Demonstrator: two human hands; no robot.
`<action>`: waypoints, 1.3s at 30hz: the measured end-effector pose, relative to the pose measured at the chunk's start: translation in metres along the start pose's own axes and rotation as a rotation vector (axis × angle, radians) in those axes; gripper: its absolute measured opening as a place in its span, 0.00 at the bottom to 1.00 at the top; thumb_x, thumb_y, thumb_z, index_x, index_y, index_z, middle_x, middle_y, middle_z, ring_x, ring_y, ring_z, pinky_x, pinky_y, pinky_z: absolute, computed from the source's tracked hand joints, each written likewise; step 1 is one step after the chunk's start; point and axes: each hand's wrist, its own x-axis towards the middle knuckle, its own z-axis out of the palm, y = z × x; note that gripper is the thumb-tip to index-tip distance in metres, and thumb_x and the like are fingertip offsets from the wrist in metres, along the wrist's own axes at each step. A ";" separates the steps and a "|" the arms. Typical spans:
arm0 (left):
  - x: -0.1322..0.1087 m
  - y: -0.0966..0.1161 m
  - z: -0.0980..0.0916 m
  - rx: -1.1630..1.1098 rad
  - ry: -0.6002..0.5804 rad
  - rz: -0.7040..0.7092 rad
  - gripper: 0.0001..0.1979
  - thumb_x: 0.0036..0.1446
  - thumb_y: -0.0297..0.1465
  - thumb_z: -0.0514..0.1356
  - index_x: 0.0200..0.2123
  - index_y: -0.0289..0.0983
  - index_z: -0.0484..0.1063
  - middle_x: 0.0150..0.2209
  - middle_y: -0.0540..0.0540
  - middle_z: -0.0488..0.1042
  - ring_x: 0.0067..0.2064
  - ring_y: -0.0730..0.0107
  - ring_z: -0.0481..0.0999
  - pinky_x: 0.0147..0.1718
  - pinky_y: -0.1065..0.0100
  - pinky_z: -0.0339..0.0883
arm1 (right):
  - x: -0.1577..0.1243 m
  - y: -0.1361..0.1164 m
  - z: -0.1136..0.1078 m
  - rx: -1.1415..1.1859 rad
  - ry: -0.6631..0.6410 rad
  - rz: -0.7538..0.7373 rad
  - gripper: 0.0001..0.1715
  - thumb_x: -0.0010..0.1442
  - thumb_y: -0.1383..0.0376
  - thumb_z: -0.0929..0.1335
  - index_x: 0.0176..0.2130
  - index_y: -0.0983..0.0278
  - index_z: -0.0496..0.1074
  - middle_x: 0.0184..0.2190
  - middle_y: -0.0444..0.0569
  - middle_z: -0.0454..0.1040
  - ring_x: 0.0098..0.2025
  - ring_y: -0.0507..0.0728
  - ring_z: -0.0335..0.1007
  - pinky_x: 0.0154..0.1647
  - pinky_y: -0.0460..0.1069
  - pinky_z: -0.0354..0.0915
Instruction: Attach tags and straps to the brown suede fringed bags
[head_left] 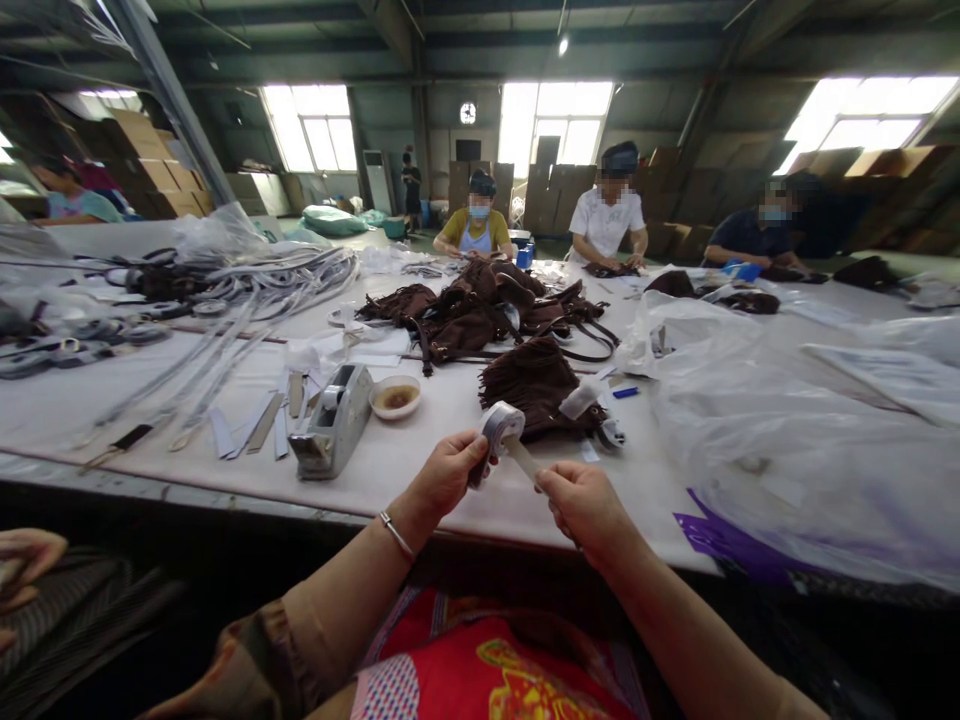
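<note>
My left hand (444, 472) is closed around a coiled strap (499, 424), rolled up with pale wrapping and a dark part below. A flat, pale strip (523, 459) reaches from the coil to my right hand (589, 508), which pinches its near end. Both hands are above the table's front edge. Just beyond them lies a dark brown fringed bag (525, 385) with white wrapping on its right side. To the left stand a grey tape dispenser (334, 425) and a small white bowl (395, 398) with brownish contents.
Loose pale strips (264, 424) lie left of the dispenser. Long wrapped straps (225, 370) spread across the table's left side. Brown bags (480, 310) are heaped mid-table; clear plastic (780, 440) covers the right. Several people work opposite, and another person's hand (30, 565) shows at left.
</note>
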 end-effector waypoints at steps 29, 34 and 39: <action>-0.008 0.004 0.037 0.940 -0.147 0.445 0.09 0.62 0.29 0.55 0.31 0.35 0.73 0.31 0.46 0.71 0.35 0.68 0.68 0.37 0.69 0.61 | 0.008 0.049 -0.010 0.450 -0.272 -0.118 0.23 0.53 0.57 0.74 0.49 0.59 0.75 0.39 0.48 0.77 0.35 0.54 0.70 0.34 0.48 0.67; -0.006 -0.015 0.044 1.156 -0.192 0.511 0.08 0.59 0.29 0.56 0.30 0.35 0.73 0.32 0.43 0.70 0.34 0.65 0.68 0.35 0.67 0.62 | 0.004 0.063 0.004 0.686 -0.032 0.084 0.19 0.47 0.63 0.78 0.39 0.61 0.76 0.33 0.43 0.77 0.30 0.51 0.70 0.29 0.45 0.67; -0.006 -0.027 0.049 1.101 -0.193 0.460 0.08 0.57 0.29 0.58 0.27 0.35 0.73 0.29 0.43 0.71 0.30 0.67 0.67 0.31 0.68 0.61 | 0.004 0.071 0.013 0.755 0.042 0.063 0.19 0.45 0.66 0.78 0.38 0.63 0.75 0.34 0.44 0.78 0.34 0.53 0.74 0.35 0.46 0.71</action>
